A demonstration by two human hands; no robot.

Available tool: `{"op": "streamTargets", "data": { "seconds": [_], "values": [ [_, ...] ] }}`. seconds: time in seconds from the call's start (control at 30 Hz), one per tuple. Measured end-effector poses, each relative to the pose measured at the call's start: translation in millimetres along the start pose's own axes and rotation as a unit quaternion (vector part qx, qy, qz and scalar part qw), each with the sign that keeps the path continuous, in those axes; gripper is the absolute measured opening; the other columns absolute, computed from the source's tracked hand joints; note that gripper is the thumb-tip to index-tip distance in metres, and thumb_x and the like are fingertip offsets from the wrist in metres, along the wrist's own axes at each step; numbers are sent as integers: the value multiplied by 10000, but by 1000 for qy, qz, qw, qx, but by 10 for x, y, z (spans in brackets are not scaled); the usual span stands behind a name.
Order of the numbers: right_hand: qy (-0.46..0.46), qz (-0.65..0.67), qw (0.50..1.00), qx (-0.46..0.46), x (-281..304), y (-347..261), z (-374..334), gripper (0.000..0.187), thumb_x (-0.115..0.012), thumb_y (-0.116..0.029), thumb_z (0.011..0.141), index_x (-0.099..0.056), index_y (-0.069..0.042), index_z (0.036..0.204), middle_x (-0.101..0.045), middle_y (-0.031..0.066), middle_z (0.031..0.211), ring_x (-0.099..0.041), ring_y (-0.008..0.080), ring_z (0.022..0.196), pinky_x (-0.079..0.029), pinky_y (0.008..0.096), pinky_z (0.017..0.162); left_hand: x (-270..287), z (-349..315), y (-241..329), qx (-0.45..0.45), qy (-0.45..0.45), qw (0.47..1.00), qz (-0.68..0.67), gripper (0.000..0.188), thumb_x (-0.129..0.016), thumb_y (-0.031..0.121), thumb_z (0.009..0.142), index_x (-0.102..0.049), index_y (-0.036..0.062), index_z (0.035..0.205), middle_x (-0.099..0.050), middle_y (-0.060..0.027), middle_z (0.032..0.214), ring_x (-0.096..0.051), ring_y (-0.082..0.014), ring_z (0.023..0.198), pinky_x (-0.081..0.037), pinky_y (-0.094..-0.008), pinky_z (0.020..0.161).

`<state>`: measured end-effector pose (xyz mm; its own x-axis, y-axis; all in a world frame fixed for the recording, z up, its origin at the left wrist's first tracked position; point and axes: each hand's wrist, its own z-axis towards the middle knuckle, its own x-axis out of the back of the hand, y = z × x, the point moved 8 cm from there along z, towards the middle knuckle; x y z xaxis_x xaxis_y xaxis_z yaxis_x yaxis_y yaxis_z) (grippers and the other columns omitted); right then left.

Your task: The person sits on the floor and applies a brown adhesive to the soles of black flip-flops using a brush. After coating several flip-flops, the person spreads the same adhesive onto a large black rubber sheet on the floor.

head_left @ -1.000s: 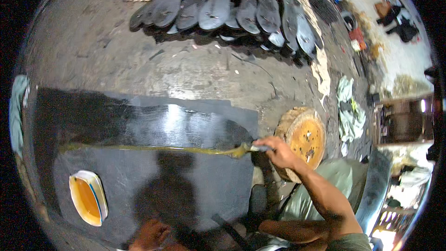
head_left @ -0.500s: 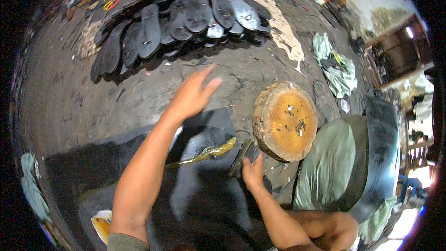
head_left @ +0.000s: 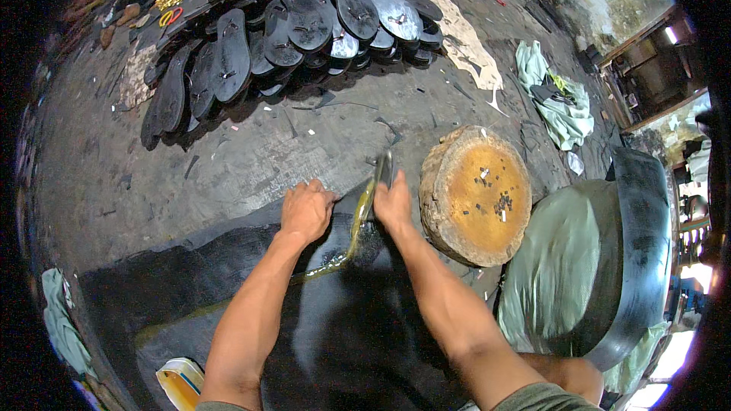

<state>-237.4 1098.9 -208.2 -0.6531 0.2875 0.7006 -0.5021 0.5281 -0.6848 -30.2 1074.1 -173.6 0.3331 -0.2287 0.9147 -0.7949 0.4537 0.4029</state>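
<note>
A black sheet (head_left: 190,259), apparently rubber, spreads in front of me, with a glossy amber glue-like streak (head_left: 335,261) running across it. My left hand (head_left: 307,211) is closed at the sheet's far edge, fingers curled over it. Beside it, my right hand (head_left: 393,204) grips the sheet's right edge, which stands folded up with the streak along it. Exactly how the right fingers hold the fold is hidden. At the lower left, partly behind my left forearm, sits an open white container (head_left: 181,382) of amber liquid.
A round wooden block (head_left: 476,194) with small black bits on top stands right of my right hand. Beyond the sheet lies a heap of black sandals (head_left: 289,30). Pale green cloth (head_left: 552,266) and a curved black sheet (head_left: 640,259) are at the right. Scraps litter the floor.
My left hand has come down from above the sheet onto its far edge. The right hand has moved away from me, swinging the sheet's right edge and amber streak upward.
</note>
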Motion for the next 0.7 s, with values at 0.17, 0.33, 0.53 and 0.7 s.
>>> {"op": "streamTargets", "data": {
  "seconds": [0.17, 0.33, 0.53, 0.7],
  "values": [
    [-42, -46, 985, 161, 323, -425, -217, 435, -613, -164, 913, -527, 19, 1298, -668, 323, 1105, -648, 497, 1039, -509, 530, 909, 3, -29, -352, 67, -28, 997, -11, 310, -620, 187, 888, -754, 161, 1167, -659, -162, 1139, -628, -376, 1058, -475, -573, 933],
    [-82, -83, 979, 168, 110, -314, -572, 474, -605, -169, 899, -513, -25, 1340, -633, 315, 1199, -609, 505, 1096, -484, 543, 958, 106, -283, -500, 93, -87, 992, 21, 371, -652, 239, 838, -751, 167, 1188, -661, -138, 1213, -622, -357, 1118, -379, -551, 996],
    [-196, -95, 945, 246, -464, -989, -481, 346, -593, -173, 928, -561, -24, 1238, -656, 307, 1127, -626, 505, 1059, -502, 525, 922, 313, -431, -675, 147, -113, 982, 26, 357, -647, 312, 838, -774, 211, 1156, -717, -140, 1153, -640, -324, 1127, -347, -522, 1012],
    [-150, -106, 945, 271, -75, -403, -632, 415, -580, -174, 927, -570, -45, 1322, -635, 267, 1249, -614, 419, 1171, -489, 470, 986, 687, -958, -1412, 226, -146, 962, 30, 396, -649, 360, 818, -782, 178, 1144, -747, -160, 1071, -652, -334, 1101, -302, -532, 1058]
  ]
}}
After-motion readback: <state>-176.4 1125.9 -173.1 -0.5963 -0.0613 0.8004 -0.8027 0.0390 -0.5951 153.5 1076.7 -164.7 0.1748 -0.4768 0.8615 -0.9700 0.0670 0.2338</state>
